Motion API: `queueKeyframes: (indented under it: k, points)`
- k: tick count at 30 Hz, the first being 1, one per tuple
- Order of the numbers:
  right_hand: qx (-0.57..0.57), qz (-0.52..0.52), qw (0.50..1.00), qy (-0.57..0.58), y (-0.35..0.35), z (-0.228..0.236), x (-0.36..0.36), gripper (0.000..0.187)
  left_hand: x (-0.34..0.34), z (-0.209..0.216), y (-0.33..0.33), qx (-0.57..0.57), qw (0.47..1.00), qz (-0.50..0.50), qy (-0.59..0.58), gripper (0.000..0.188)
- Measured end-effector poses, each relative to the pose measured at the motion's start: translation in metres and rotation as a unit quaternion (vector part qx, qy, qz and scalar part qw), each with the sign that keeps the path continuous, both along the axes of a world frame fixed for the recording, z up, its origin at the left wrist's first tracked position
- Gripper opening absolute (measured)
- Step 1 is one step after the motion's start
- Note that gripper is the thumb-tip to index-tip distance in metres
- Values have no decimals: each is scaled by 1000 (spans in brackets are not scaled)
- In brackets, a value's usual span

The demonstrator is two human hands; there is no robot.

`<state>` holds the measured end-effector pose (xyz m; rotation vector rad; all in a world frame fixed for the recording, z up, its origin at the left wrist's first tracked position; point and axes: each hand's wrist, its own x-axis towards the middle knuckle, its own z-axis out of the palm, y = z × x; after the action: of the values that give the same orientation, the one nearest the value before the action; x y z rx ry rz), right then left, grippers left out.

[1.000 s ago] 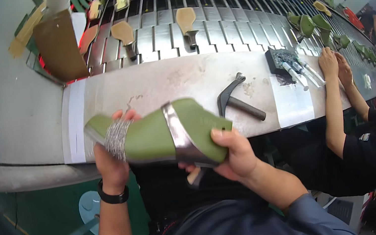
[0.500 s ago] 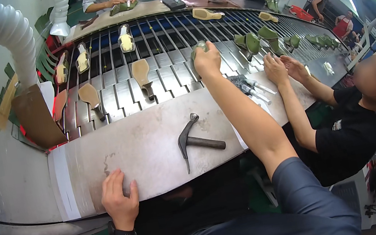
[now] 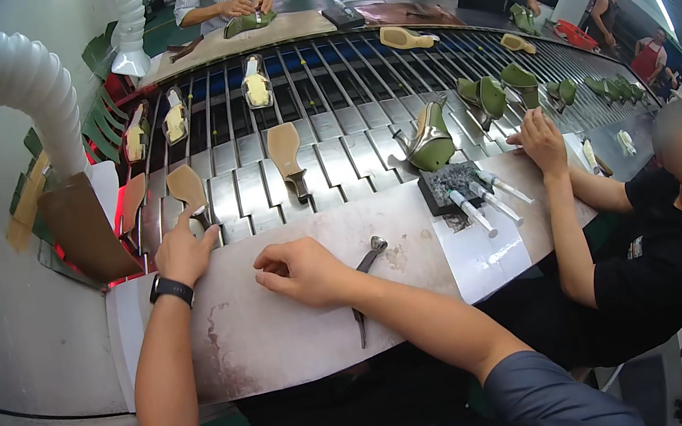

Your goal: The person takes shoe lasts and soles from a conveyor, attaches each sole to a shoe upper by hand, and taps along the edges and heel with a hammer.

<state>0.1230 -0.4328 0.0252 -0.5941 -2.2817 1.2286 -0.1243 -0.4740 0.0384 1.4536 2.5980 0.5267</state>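
My left hand reaches over the bench's far edge, its fingers closed around the heel end of a tan heeled shoe sole lying on the slatted conveyor. My right hand hovers over the bench with its fingers curled in and nothing seen in them. Partly hidden under my right forearm is a hammer. A second tan heeled sole lies on the conveyor beyond my right hand. To the right, a green heeled shoe rests at the conveyor's near edge.
A dark block and several white syringe-like tubes lie by a white sheet on the bench. A co-worker's hand is close at right. More green shoes sit on the conveyor. A white hose hangs at left.
My right hand has let go of the green shoe on the conveyor and come back left over the bench. My left hand has moved from the near edge up to the tan sole's heel.
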Motion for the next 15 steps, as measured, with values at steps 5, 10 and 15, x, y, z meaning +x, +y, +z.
queueKeyframes:
  k: [5,10,15]
  points:
    - [-31,-11,999,29,-6,-3,-8,32,-34,-35,29,91,996,-19,9,33]
    - [-68,-85,985,131,-2,4,-5,64,38,23,4,223,966,-77,-103,23]
    - [-193,-66,971,121,9,6,-11,56,86,20,-28,238,934,-232,-127,28]
